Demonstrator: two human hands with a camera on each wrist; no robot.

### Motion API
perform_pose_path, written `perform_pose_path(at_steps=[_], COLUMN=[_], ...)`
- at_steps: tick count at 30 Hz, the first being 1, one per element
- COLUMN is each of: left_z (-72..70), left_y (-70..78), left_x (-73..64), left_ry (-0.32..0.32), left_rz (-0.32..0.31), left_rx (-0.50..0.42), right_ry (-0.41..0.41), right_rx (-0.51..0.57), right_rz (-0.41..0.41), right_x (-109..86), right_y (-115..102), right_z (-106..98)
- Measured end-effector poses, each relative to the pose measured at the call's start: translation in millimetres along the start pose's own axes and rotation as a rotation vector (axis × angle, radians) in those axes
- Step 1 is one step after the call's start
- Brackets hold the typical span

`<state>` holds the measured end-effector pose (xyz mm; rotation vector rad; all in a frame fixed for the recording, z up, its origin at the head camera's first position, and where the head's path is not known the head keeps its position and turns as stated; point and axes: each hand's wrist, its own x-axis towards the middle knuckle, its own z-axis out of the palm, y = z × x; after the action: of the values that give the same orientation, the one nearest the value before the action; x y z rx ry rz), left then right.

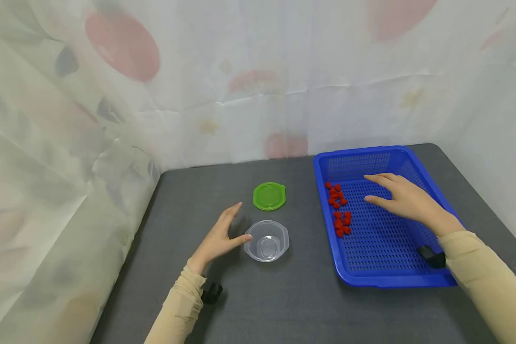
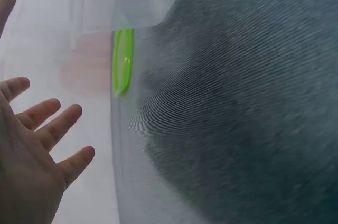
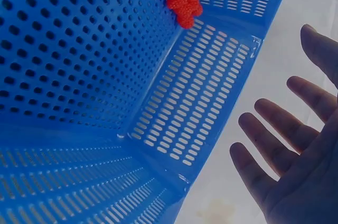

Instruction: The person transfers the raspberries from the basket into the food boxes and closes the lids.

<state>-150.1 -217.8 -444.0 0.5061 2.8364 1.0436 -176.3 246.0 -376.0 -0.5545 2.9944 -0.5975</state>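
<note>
Container (image 1: 268, 246) on grey table (image 1: 292, 310), curtain (image 1: 258, 114) behind

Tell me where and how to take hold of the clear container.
The clear container is probably best pinched at its left rim, with the left hand coming from the left. It stands upright and uncovered, so its wall should be open to a grip from inside and outside. That hand is open near this rim; the green lid lies apart.
</note>
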Motion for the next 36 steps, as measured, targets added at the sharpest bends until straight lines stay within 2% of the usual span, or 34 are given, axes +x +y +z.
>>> perform_pose_path(at_steps=[4, 9, 15, 25, 36], left_z=[8.7, 18.8, 28.6, 45.3, 52.8], left_y=[-1.4, -2.3, -3.6, -5.9, -8.9], left_x=[-3.0, -5.3, -8.4, -9.9, -10.7], left_ry=[-0.027, -0.032, -0.059, -0.1, -0.077], left_rz=[0.027, 0.07, 0.083, 0.103, 0.097], left_rx=[-0.066, -0.102, -0.167, -0.178, -0.217], right_ry=[-0.017, -0.044, -0.071, -0.082, -0.136], right_rx=[0.012, 0.041, 0.061, 0.097, 0.165], right_rz=[-0.005, -0.007, -0.021, -0.05, -0.037], right_x=[3.1, 8.2, 15.3, 21.6, 28.7], right_y=[-1, 0, 0, 3, 5], right_z=[0, 3, 4, 12, 21])
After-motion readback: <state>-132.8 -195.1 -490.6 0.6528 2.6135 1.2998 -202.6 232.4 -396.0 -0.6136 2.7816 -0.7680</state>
